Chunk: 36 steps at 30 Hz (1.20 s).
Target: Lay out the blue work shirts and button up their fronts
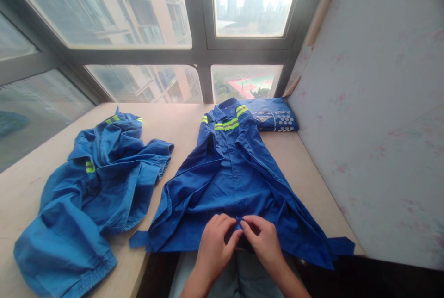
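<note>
Head view: blue work jacket (225, 187) lay, hem (187, 245) at the near edge of the surface (187, 124); left hand (217, 239) and right hand (263, 240) pinched its lower placket, fingers (252, 220) nearly closed; light, even tension probably helped.

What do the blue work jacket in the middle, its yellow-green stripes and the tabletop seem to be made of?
Blue work jacket: woven cloth, perhaps cotton or a blend; matte, with soft creases and visible seams.
Stripes: probably reflective tape, judging by the vivid yellow-green bordering a greyish band.
Tabletop: likely wood or wood-look board, pale beige and smooth; which one, I can't tell.
</note>
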Each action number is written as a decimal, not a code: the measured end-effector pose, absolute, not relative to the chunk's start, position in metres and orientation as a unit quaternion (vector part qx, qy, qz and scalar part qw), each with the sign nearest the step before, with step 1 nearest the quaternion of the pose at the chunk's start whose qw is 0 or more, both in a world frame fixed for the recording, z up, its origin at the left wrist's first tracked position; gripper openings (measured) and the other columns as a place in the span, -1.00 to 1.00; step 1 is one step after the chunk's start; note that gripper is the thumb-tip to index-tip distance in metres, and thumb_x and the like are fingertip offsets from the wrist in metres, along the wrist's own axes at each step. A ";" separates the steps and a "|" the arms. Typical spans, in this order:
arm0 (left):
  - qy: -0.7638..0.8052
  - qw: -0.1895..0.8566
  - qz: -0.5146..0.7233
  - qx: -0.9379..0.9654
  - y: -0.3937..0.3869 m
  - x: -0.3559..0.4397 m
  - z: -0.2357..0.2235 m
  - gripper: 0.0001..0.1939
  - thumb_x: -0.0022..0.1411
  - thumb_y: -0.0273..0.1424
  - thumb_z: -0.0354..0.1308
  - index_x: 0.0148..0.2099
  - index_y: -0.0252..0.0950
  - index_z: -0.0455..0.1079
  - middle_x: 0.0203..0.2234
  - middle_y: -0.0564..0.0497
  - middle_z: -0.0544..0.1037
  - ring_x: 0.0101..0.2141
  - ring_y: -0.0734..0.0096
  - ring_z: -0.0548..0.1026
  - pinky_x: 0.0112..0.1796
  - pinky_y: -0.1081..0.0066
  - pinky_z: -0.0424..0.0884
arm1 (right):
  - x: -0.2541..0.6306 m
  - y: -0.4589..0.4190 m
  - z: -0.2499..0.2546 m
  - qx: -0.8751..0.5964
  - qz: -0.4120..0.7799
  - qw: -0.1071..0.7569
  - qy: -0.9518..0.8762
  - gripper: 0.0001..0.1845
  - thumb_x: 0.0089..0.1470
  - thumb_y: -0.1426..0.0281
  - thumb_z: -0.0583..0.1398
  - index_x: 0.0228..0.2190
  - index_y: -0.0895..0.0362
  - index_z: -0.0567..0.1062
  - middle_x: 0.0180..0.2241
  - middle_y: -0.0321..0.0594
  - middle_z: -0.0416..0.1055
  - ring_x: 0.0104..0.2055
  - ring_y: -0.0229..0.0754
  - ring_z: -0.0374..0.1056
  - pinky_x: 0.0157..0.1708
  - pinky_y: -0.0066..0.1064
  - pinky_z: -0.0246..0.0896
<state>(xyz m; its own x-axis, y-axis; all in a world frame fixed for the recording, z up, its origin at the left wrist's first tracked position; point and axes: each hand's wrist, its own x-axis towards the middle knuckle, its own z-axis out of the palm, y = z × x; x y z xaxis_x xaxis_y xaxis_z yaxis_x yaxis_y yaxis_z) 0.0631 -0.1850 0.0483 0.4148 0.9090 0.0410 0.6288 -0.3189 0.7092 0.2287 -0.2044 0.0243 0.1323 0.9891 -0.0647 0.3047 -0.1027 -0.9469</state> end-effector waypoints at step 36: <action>0.509 0.293 0.254 0.769 -0.171 0.066 0.058 -0.77 0.23 -0.51 0.05 -0.11 -0.18 0.43 -0.11 -0.05 0.52 -0.07 0.21 0.45 -0.04 0.19 0.37 | 0.268 -0.178 0.035 -0.627 0.274 0.441 -0.581 -0.77 0.07 0.43 0.06 -0.24 0.11 0.47 -0.23 -0.12 0.46 -0.12 -0.05 0.38 -0.07 -0.26 0.30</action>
<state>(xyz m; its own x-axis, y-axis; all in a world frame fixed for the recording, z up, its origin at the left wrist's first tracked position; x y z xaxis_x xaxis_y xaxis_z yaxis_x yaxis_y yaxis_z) 0.0663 -0.1714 0.0581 0.3527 0.9312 0.0924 0.6340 -0.3105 0.7082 0.2679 -0.1783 0.0353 0.1741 0.9701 0.1688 0.4876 0.0640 -0.8707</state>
